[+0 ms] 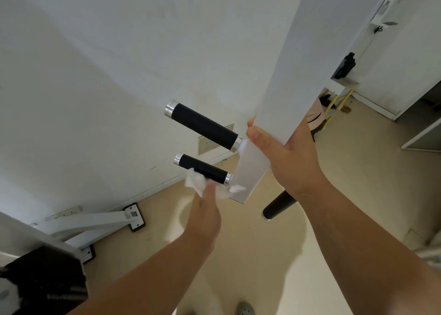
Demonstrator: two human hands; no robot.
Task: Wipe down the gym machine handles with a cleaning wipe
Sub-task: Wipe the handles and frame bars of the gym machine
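A white machine arm (281, 81) hangs in front of me with black handles sticking out of it. The upper handle (202, 125) and the lower handle (204, 168) point left, each with silver end caps. A third black handle (278, 206) pokes out below my right wrist. My left hand (205, 217) holds a crumpled white wipe (196, 182) pressed against the underside of the lower handle. My right hand (284, 155) grips the white arm just right of the upper handle.
The machine's white base legs (95, 224) with black feet rest on the beige floor at lower left, beside a black weight part (43, 281). A white wall stands behind. A small table (338, 88) with a dark bottle is at far right.
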